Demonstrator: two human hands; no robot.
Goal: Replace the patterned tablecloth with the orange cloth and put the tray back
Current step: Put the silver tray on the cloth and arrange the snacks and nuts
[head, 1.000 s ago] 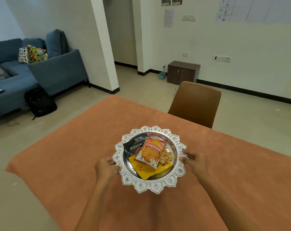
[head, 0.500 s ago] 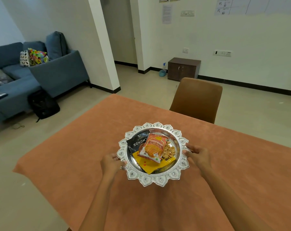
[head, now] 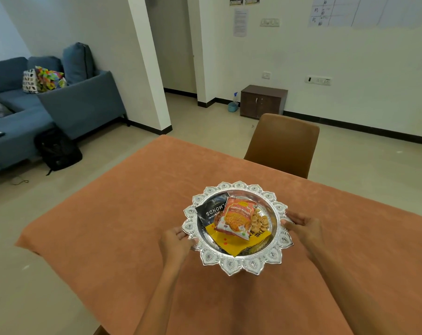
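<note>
Over the bench (head: 350,238), orange cloth (head: 132,226) is on. Your left hand (head: 175,241) and right hand (head: 304,228) grip the tray (head: 239,268), fingers curled on its rim. Only setting it down is left.

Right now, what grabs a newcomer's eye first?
The ornate silver tray of snack packets, centre frame, gripped at its rim by the left hand and right hand. Under it, the orange cloth covers the whole table. Behind, a brown chair stands at the far edge.
</note>
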